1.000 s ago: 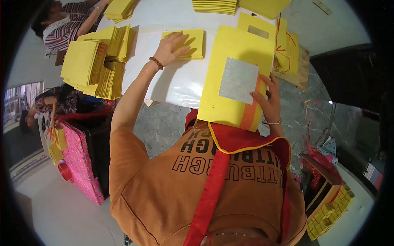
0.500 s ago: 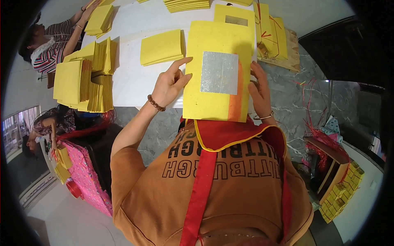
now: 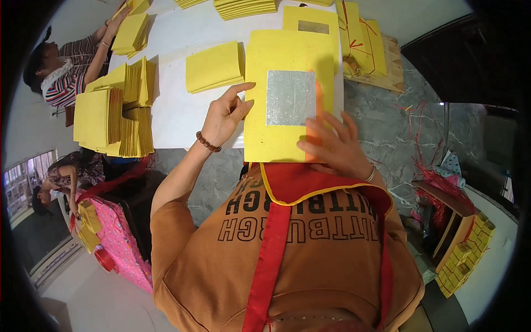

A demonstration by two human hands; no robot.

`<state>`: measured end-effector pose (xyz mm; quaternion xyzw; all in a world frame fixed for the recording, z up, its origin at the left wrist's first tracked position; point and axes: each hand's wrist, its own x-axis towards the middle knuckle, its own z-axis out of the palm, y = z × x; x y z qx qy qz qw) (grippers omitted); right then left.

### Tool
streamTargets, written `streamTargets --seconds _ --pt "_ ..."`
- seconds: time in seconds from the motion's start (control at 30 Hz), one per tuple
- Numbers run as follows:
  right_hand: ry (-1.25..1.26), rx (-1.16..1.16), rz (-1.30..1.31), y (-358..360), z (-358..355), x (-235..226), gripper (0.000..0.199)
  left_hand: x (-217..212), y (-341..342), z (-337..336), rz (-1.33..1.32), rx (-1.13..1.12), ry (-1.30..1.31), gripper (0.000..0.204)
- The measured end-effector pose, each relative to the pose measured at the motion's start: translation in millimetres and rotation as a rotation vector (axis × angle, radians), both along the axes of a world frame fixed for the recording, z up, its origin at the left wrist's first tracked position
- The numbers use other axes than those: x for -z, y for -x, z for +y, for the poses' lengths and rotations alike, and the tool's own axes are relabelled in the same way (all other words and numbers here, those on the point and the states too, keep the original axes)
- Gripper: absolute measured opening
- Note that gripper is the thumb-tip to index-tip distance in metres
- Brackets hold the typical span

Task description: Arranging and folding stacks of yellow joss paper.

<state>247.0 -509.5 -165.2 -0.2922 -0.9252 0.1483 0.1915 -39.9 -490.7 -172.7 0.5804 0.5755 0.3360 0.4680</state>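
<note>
A yellow paper sheet (image 3: 258,143), with more yellow paper showing along its right edge, lies at the near edge of the white table. It bears a silver foil square (image 3: 290,98) and an orange band (image 3: 312,145), partly hidden by my right hand. My left hand (image 3: 225,119) is at the sheet's left edge, index finger and thumb apart with their tips at the paper, the other fingers curled. My right hand (image 3: 338,143) hovers over or touches the lower right of the sheet, fingers spread and slightly blurred; contact is hard to make out.
Folded yellow paper (image 3: 214,66) lies left of the sheet; taller yellow stacks (image 3: 99,119) stand at the table's left edge. Red-tied yellow bundles (image 3: 362,47) sit at the far right on a wooden board (image 3: 394,69). Two other people work at the left, one beside a pink-covered table (image 3: 123,238).
My right hand has moved from the sheet's right edge leftward and nearer, onto its lower right part. My left hand stays at the left edge. The whole view has shifted slightly.
</note>
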Motion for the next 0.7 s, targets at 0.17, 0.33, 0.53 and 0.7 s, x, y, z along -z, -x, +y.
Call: streamTargets --seconds 0.17,0.33,0.53,0.7 --pt "-0.150 -0.026 0.099 12 -1 7 0.039 -16 -3 5 0.073 0.019 0.024 0.033" --pt "-0.060 -0.002 0.122 10 5 1 0.043 -19 -4 8 0.147 0.028 -0.019 0.032" --pt "-0.028 -0.005 0.122 12 14 -3 0.049 -9 -6 13 0.157 0.011 -0.116 0.034" --pt "-0.024 -0.043 0.104 14 13 2 0.051 -11 -10 15 0.125 -0.003 -0.157 0.037"
